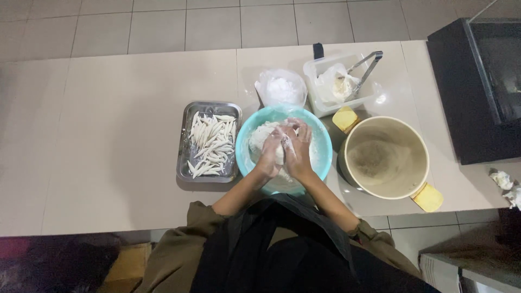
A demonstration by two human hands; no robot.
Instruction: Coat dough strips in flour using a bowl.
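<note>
Dough (262,137) in teal bowl (324,154), centre of counter (108,135), floury white. Left hand (269,153) and right hand (297,152) both over bowl, pressed together, fingers curled round bit of dough between palms. Steel tray (185,157) of pale dough sticks (210,144) touching bowl's left. Flour bag (281,87) behind bowl. Plastic box (315,73) with tongs (364,68) beside bag. Beige pot (386,156) right of bowl.
</note>
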